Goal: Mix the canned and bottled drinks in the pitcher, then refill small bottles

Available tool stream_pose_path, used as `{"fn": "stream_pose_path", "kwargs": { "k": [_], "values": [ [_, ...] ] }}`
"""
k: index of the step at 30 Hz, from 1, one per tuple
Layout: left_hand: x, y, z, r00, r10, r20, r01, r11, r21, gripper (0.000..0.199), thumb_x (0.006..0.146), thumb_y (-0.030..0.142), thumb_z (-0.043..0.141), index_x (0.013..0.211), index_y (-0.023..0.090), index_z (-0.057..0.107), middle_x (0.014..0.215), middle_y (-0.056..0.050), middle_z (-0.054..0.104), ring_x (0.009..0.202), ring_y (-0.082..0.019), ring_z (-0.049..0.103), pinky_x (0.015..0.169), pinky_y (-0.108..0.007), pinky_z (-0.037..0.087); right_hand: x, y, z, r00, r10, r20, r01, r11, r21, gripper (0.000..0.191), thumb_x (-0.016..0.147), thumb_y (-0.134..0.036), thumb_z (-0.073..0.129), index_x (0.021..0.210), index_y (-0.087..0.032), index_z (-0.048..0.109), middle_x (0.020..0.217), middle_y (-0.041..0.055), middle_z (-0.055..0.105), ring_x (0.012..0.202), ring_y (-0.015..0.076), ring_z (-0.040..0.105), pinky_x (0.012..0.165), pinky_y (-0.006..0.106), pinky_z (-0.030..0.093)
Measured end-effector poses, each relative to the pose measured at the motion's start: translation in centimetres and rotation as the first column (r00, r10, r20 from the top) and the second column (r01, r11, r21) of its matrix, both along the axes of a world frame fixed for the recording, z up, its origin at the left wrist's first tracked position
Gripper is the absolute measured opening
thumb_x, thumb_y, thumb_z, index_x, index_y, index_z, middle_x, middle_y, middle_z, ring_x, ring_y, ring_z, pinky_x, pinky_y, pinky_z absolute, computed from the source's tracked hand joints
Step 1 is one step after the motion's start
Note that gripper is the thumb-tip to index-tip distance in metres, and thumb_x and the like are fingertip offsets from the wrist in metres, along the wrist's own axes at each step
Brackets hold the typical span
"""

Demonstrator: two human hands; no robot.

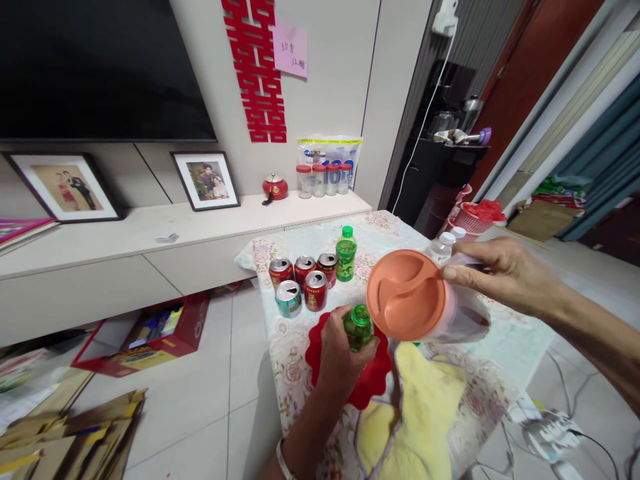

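Observation:
My left hand (340, 353) is wrapped round an uncapped green bottle (359, 327) on a red scalloped mat (377, 380). My right hand (493, 270) grips the handle of a pitcher with an orange lid (406, 295), tilted so that the lid faces left, close beside the bottle's mouth. Behind them stands a capped green bottle (346, 255). Left of it are several opened cans, among them a red can (316, 291) and a teal can (289, 299). A yellow cloth (425, 413) lies at the table's near side.
Clear bottles (441, 248) stand behind the pitcher. The table's flowered cloth (295, 377) reaches to its left edge. Beyond is a white cabinet (210, 230) with jars (319, 180) and framed photos. A power strip (550, 433) with cables lies at lower right.

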State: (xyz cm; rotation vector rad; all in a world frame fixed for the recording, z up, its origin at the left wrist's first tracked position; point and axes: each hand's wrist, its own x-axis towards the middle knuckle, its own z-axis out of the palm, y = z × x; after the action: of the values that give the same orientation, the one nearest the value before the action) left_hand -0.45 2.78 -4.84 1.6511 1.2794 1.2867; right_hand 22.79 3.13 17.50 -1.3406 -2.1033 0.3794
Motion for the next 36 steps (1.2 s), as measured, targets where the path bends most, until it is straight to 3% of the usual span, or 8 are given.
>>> {"fn": "stream_pose_path", "kwargs": {
  "k": [7, 17, 36],
  "values": [
    [0.08, 0.11, -0.28, 1.0, 0.026, 0.017, -0.026, 0.999, 0.018, 0.063, 0.068, 0.032, 0.082, 0.124, 0.021, 0.056, 0.117, -0.011, 0.072, 0.107, -0.03, 0.07, 0.092, -0.045, 0.058, -0.25, 0.02, 0.12, 1.0, 0.01, 0.003, -0.01, 1.0, 0.0, 0.056, 0.09, -0.057, 0.068, 0.055, -0.02, 0.045, 0.055, -0.0066, 0.031, 0.048, 0.0075, 0.03, 0.042, 0.02, 0.023],
    [0.07, 0.1, -0.16, 1.0, 0.021, -0.006, -0.021, 0.999, 0.032, 0.062, 0.068, 0.028, 0.08, 0.124, 0.021, 0.054, 0.117, -0.012, 0.071, 0.113, -0.032, 0.069, 0.097, -0.052, 0.056, -0.07, 0.17, -0.03, 1.0, 0.004, 0.001, -0.004, 1.0, -0.005, 0.056, 0.09, -0.057, 0.067, 0.055, -0.019, 0.046, 0.056, -0.0064, 0.031, 0.049, 0.0073, 0.03, 0.042, 0.02, 0.024],
    [0.09, 0.11, -0.13, 1.0, 0.01, -0.008, -0.01, 1.0, 0.025, 0.06, 0.069, 0.029, 0.08, 0.123, 0.022, 0.054, 0.116, -0.011, 0.07, 0.113, -0.032, 0.068, 0.098, -0.052, 0.055, -0.22, 0.14, 0.32, 1.0, 0.012, 0.003, -0.012, 1.0, -0.02, 0.055, 0.09, -0.057, 0.068, 0.055, -0.019, 0.046, 0.056, -0.0066, 0.031, 0.049, 0.0075, 0.03, 0.042, 0.02, 0.024]
  ]
}}
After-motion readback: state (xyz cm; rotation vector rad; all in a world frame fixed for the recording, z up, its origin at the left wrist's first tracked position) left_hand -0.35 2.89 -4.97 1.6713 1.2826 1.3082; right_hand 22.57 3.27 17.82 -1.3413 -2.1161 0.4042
